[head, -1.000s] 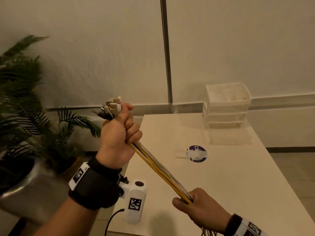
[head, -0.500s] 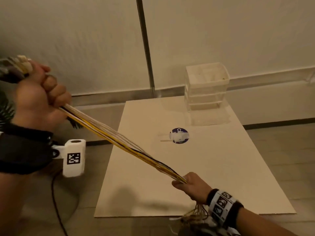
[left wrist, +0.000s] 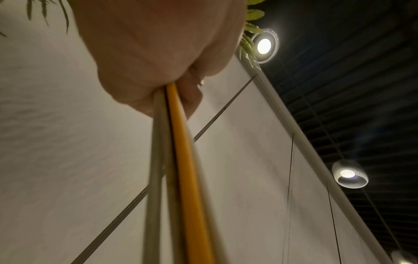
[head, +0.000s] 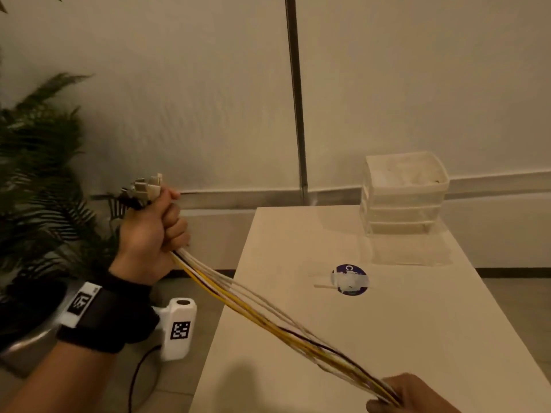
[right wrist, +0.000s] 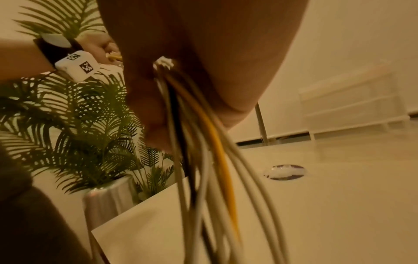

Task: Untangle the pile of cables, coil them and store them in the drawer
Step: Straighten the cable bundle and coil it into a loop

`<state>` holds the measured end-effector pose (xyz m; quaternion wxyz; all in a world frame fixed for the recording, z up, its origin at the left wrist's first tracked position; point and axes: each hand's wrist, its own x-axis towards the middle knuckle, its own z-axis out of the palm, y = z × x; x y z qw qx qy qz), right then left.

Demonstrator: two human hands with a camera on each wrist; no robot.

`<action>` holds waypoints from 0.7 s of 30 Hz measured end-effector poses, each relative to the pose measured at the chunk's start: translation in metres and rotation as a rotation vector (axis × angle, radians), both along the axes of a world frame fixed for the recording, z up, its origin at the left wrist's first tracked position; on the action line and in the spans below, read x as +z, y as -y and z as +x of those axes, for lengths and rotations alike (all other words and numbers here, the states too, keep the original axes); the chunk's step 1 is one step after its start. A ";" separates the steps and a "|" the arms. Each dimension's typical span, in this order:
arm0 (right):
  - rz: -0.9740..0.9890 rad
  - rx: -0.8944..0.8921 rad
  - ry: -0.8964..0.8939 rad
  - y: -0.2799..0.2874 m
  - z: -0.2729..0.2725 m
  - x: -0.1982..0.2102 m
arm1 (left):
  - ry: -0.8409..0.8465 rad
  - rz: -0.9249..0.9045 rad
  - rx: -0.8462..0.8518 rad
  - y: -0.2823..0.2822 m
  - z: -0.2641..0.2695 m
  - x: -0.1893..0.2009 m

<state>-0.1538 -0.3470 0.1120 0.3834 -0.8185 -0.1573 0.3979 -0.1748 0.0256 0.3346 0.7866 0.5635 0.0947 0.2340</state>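
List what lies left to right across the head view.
plant → left hand → cables → sticker → drawers

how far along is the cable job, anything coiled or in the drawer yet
Untangling looks mostly done: the cables run as one straight bundle. In hand: the left hand grips the plug ends, the right hand grips the bundle lower down. Left: no coil is visible, and the drawer unit at the table's far end looks closed.

no readable text, only coded markers
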 end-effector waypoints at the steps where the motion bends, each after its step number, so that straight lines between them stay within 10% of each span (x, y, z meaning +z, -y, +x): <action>1: -0.075 0.119 0.014 0.001 0.003 -0.002 | 0.007 -0.021 -0.025 0.003 -0.003 0.001; 8: 0.296 0.234 0.240 -0.091 -0.007 0.083 | 0.089 -0.024 -0.229 0.097 -0.012 -0.005; 14: 0.346 0.113 -0.050 -0.141 -0.030 0.040 | 0.104 0.086 -0.087 0.054 -0.011 0.027; 21: 0.267 0.103 0.075 -0.114 -0.010 0.030 | -0.033 -0.136 -0.109 0.003 -0.034 0.001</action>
